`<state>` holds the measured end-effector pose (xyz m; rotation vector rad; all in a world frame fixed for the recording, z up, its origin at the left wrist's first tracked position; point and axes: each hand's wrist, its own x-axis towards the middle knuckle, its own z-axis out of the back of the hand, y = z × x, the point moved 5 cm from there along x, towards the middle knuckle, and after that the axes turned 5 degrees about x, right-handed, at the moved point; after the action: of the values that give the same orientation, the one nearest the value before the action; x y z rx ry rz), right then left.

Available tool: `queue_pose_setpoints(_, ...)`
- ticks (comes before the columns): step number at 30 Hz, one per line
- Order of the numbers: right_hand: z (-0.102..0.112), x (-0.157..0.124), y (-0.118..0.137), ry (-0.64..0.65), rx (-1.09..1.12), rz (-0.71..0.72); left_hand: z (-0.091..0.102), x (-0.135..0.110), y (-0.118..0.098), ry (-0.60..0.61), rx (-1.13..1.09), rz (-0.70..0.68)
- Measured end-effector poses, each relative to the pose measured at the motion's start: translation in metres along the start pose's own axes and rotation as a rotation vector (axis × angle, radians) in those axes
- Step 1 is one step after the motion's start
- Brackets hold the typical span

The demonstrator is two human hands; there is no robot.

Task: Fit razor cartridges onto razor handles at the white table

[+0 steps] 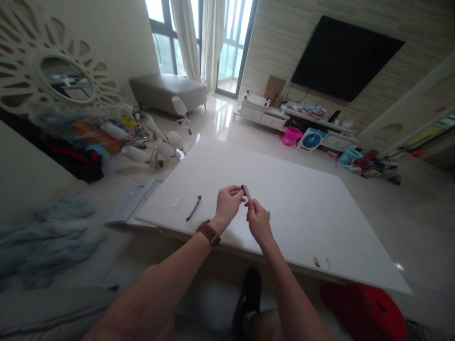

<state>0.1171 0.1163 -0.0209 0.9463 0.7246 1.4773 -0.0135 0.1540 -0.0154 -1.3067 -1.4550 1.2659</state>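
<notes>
Above the white board (298,199), my left hand (228,202) and my right hand (259,220) meet at a small pale bar with a dark end (248,192). The right fingers grip its lower part. My left fingertips are closed at the dark upper end. The exact kind of this bar is too small to make out. A brown-strapped watch (209,232) is on my left wrist. To the left on the board lie a thin dark stick-like tool (194,208) and a clear flat piece (179,203). Just past my right hand, a small green piece (269,215) is partly hidden.
Two small items, one a dark and yellow piece (316,262), lie near the board's front right edge. A red stool (369,312) stands under that corner. A lamp with several white shades (152,137) rests on the floor at left. A pink basket (291,136) stands beyond the board.
</notes>
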Motion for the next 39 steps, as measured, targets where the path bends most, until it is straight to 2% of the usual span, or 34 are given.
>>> queue_pose_setpoints(9,0.0,0.0,0.0,-0.002,0.001,0.007,-0.003,-0.002,-0.004,0.02,0.001,0.005)
queue_pose_setpoints(28,-0.003,0.002,0.0,0.037,-0.026,-0.01,0.013,0.007,-0.009,-0.092,-0.012,0.018)
queue_pose_setpoints(36,0.009,-0.002,0.006,-0.006,-0.106,0.017,0.02,0.011,-0.017,-0.137,-0.037,0.015)
queue_pose_setpoints(39,0.017,-0.003,0.006,-0.072,-0.049,0.008,0.018,0.009,-0.019,-0.095,-0.05,0.005)
